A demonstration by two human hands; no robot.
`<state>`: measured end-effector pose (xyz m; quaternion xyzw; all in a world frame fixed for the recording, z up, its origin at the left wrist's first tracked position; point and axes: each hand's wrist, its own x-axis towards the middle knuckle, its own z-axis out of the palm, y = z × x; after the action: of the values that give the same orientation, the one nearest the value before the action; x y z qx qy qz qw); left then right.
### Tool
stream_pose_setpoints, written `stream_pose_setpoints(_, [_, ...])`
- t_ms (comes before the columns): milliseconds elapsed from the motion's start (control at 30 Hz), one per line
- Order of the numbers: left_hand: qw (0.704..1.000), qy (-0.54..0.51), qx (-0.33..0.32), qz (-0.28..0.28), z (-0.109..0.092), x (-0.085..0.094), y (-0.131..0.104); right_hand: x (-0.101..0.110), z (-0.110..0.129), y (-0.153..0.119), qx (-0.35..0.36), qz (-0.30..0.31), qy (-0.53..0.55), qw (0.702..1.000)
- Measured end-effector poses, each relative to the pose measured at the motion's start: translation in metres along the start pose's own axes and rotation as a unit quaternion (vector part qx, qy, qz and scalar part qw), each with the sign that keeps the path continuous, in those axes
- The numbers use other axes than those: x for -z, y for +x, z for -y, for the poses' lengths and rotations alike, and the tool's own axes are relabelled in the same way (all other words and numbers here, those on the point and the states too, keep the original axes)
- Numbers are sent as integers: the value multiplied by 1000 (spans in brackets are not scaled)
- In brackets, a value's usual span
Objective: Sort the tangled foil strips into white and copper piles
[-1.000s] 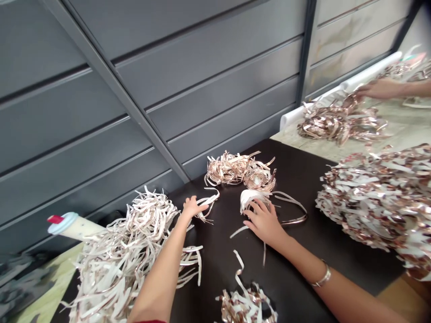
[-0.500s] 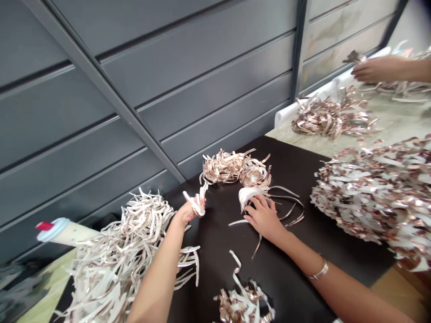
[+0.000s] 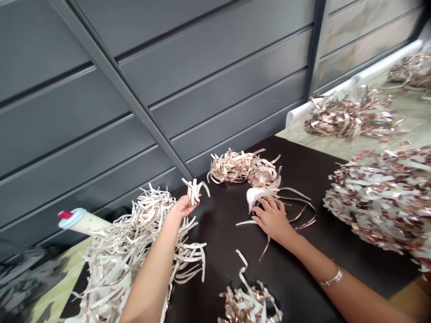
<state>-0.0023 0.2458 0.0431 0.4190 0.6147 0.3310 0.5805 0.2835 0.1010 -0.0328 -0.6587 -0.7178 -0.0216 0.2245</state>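
Observation:
My left hand (image 3: pixel 183 207) is closed round a small bunch of white and rose-gold foil strips (image 3: pixel 194 192), held above the left side of the black table. The strip ends stand up out of the fingers. On the table, my right hand (image 3: pixel 275 222) lies over a white-topped bunch of foil strips (image 3: pixel 256 195), its fingers spread and touching it. Long thin strips trail from under this hand; the palm side is hidden. Left of and under my left forearm spreads a big heap of white foil strips (image 3: pixel 121 251).
Curled rose-gold strips (image 3: pixel 235 166) lie at the back of the black table (image 3: pixel 208 251). A shredded foil clump (image 3: pixel 249 305) sits at the front. On the right is a large fringed foil pile (image 3: pixel 380 202). A tumbler (image 3: pixel 84 222) leans at the left. Grey panelling (image 3: pixel 218 80) stands behind.
My left hand has shifted left with its bunch, whose ends now fan upward. My right hand stays on its strips. The view has turned left; another person's hand at the upper right is gone from view.

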Motion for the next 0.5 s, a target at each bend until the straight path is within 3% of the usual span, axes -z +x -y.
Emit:
stream_pose_setpoints(200, [981,174,-22,-83,-3,15,5,1,0,0,8,1,5,1000])
stream_pose_setpoints(400, [913,362,-60,-179,-15,41,-2,0,-1,0,9,-6,8,1000])
stream_pose_setpoints(500, [886,414,-78,-196,-25,41,-1,2,0,1,5,-2,19,1000])
